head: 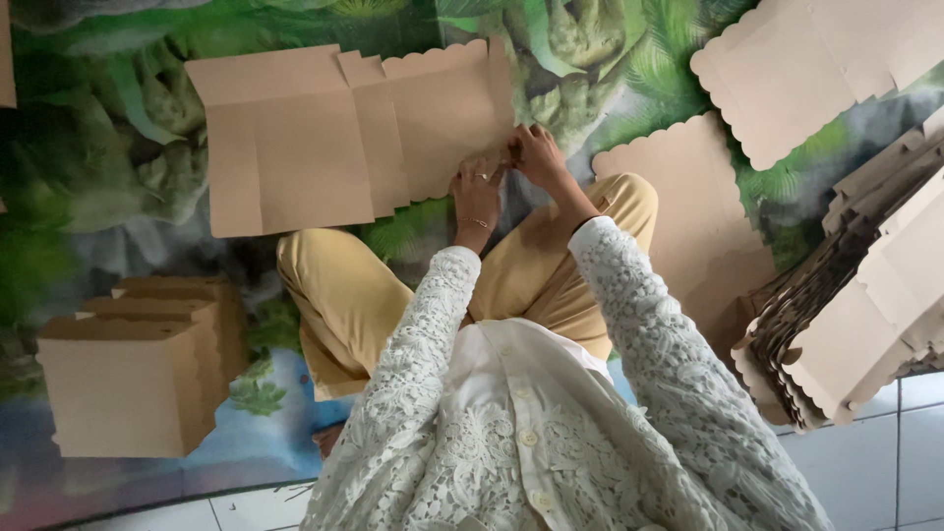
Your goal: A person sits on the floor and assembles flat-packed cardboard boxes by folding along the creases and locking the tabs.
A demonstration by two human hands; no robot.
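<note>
The flat cardboard box blank [344, 133] is lying unfolded on the leafy green mat [108, 147], right in front of your crossed legs in the yellow trousers [344, 295]. Both your hands are at its scalloped near corner: left hand [477, 197] has its fingers curled down onto the edge, right hand [536, 157] is pinching the same corner just beside it. Off to your left there's a stack of folded boxes [133, 374], and on your right a big pile of flat blanks [855, 305], with another loose scalloped sheet [688, 206] near your knee.
</note>
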